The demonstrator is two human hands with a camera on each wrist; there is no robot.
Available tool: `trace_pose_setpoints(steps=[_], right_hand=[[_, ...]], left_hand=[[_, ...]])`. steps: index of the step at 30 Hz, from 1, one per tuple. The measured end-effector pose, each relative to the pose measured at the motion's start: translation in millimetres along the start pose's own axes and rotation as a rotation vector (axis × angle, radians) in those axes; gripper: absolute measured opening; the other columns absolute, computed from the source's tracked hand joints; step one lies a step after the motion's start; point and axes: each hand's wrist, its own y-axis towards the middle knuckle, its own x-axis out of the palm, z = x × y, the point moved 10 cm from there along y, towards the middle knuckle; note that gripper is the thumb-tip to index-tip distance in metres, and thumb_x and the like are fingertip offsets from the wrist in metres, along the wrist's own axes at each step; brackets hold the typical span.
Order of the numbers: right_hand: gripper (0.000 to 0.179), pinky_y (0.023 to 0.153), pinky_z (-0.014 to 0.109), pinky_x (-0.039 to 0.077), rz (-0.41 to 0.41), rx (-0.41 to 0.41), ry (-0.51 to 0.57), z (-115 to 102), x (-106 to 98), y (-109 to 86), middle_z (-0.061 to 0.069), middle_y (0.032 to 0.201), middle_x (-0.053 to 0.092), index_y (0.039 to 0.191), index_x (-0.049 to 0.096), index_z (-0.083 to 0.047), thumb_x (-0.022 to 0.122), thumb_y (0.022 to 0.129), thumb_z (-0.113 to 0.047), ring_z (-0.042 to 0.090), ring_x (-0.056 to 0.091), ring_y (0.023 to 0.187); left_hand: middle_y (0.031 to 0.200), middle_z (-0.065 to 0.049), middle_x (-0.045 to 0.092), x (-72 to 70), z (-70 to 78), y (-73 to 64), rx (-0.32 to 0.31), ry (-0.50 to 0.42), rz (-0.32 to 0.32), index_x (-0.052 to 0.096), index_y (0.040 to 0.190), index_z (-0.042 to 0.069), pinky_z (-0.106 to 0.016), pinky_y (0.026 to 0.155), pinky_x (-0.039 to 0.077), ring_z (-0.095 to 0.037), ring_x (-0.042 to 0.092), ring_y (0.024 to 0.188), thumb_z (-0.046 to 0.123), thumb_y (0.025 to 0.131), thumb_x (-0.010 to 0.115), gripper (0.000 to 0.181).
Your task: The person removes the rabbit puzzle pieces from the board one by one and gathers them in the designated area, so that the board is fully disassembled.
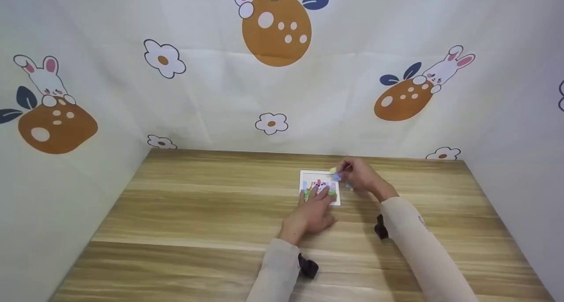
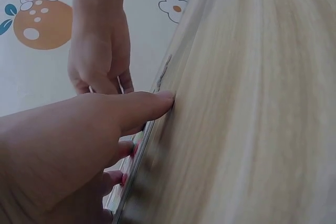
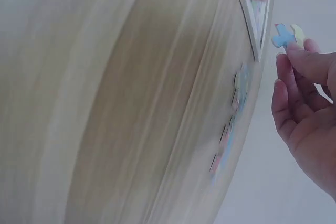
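A jigsaw puzzle in a white frame (image 1: pixel 339 199) lies on the wooden table, with a partly filled picture (image 1: pixel 319 185) showing pink, green and purple. My left hand (image 1: pixel 312 211) rests on it, fingers spread over the lower part and thumb out over the table. Above the frame's upper right corner, my right hand (image 1: pixel 358 175) pinches a light-blue puzzle piece (image 3: pixel 283 36) between thumb and fingers. A pale-yellow piece (image 3: pixel 299 35) shows right behind the blue one. Several loose puzzle pieces (image 3: pixel 231 121) lie beside the frame, mostly hidden by my right hand in the head view.
The wood-grain table (image 1: pixel 198 214) runs back to a pale curtain (image 1: pixel 211 95) printed with rabbits, oranges and flowers. Similar pale sheets close in both sides. Black straps (image 1: pixel 308 266) sit at the wrists over light sleeves.
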Motion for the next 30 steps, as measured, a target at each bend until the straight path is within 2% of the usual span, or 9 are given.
trace_pose_setpoints(steps=[6,12,15,19,25,30], right_hand=[[0.011,0.075,0.024,0.051,0.05,-0.023,0.035,18,-22,-10.7,0.019,0.101,0.065,0.102,0.061,0.004,0.063,0.091,0.007,0.024,0.062,0.092],[0.023,0.076,0.028,0.054,0.064,-0.011,0.097,33,-42,-23.8,0.02,0.108,0.061,0.116,0.058,0.006,0.063,0.093,0.005,0.027,0.062,0.097],[0.028,0.082,0.023,0.05,0.08,-0.013,0.082,39,-52,-31.0,0.021,0.109,0.061,0.12,0.059,0.006,0.063,0.093,0.004,0.028,0.064,0.1],[0.029,0.08,0.017,0.049,0.099,0.011,0.065,50,-65,-38.2,0.023,0.111,0.063,0.121,0.061,0.005,0.064,0.092,0.002,0.03,0.065,0.102],[0.03,0.078,0.014,0.05,0.098,0.066,0.019,71,-75,-46.1,0.021,0.11,0.065,0.121,0.065,0.005,0.066,0.091,0.0,0.022,0.065,0.099],[0.032,0.078,0.015,0.048,0.085,0.108,0.021,87,-79,-54.2,0.022,0.112,0.065,0.123,0.064,0.007,0.067,0.092,-0.002,0.016,0.063,0.096]], left_hand=[[0.168,-0.006,0.021,1.4,-1.1,-0.6,-0.011,-0.019,-0.007,0.04,0.154,0.02,-0.061,0.126,0.005,-0.034,0.011,0.157,0.038,0.096,0.062,0.064],[0.168,-0.006,0.022,0.9,-1.7,0.2,-0.009,-0.014,-0.006,0.04,0.154,0.02,-0.062,0.126,0.006,-0.033,0.012,0.157,0.038,0.096,0.062,0.064],[0.168,-0.006,0.021,1.4,-1.5,0.5,-0.009,-0.019,-0.01,0.04,0.154,0.02,-0.061,0.126,0.005,-0.033,0.011,0.158,0.037,0.096,0.062,0.064],[0.169,-0.006,0.021,0.6,-1.7,0.2,-0.012,-0.02,-0.01,0.039,0.154,0.02,-0.061,0.126,0.004,-0.033,0.01,0.158,0.037,0.096,0.062,0.064],[0.169,-0.004,0.019,0.5,-2.4,-1.3,-0.02,-0.028,-0.01,0.039,0.155,0.021,-0.059,0.127,0.002,-0.031,0.008,0.158,0.037,0.098,0.06,0.063],[0.169,-0.003,0.018,1.5,-3.1,-1.3,-0.023,-0.034,-0.012,0.037,0.155,0.022,-0.058,0.127,0.001,-0.03,0.007,0.158,0.038,0.098,0.059,0.063]])
